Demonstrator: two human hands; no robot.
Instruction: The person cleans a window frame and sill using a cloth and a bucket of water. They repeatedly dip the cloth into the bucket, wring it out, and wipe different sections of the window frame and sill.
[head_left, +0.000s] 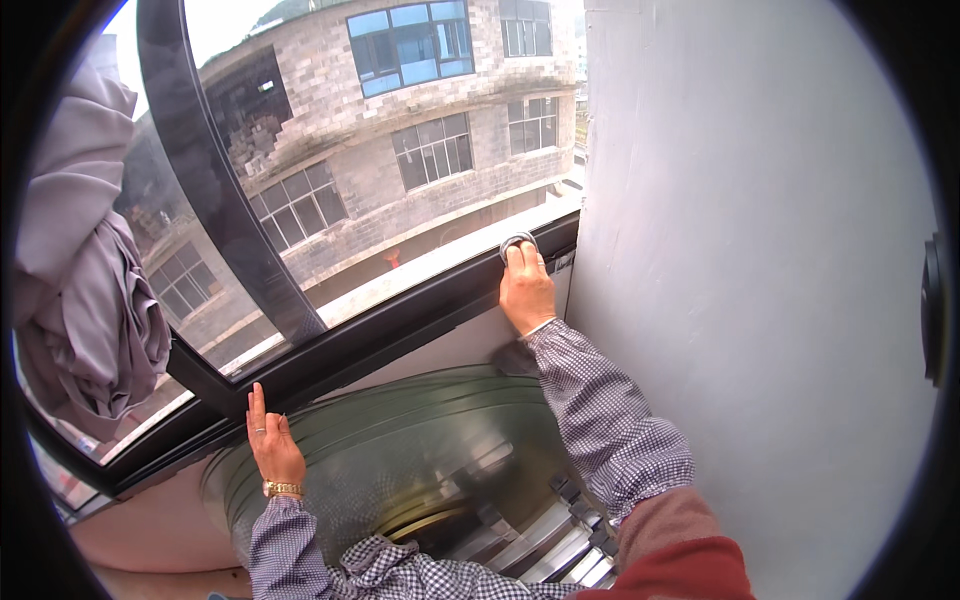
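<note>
My right hand is shut on a small grey wad, perhaps a cloth or a scouring pad. It presses the wad on the dark window frame's bottom rail, close to the wall corner. My left hand rests against the same frame further left, below the upright sash bar. Its fingers point up along the frame, and nothing shows in it. A gold-coloured watch is on the left wrist. Checked sleeves cover both forearms.
A bunched grey curtain hangs at the left. Below the sill lies a large rounded green-tinted translucent surface, with shiny metal strips near my body. A pale wall stands on the right. Outside the window is a brick building.
</note>
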